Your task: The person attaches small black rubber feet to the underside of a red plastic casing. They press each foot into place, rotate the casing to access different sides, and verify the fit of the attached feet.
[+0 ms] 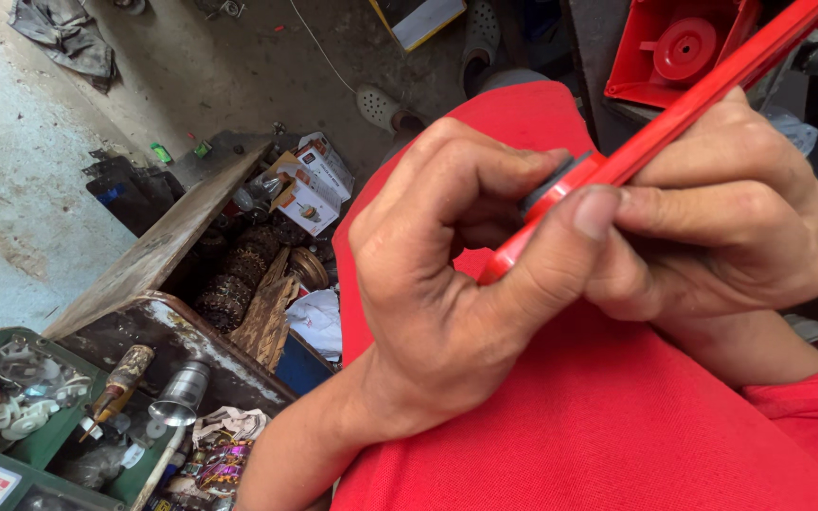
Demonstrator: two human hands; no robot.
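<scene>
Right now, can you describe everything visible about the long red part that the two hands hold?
The long red part is a thin, flat strip, plastic by its look, glossy and bright. It slants from the upper right corner down toward the middle, above the person's red-clothed lap. A dark grey round piece sits on it near its lower end. The left hand pinches that end, thumb on top; the right hand wraps around it from behind. Its far end leaves the picture.
</scene>
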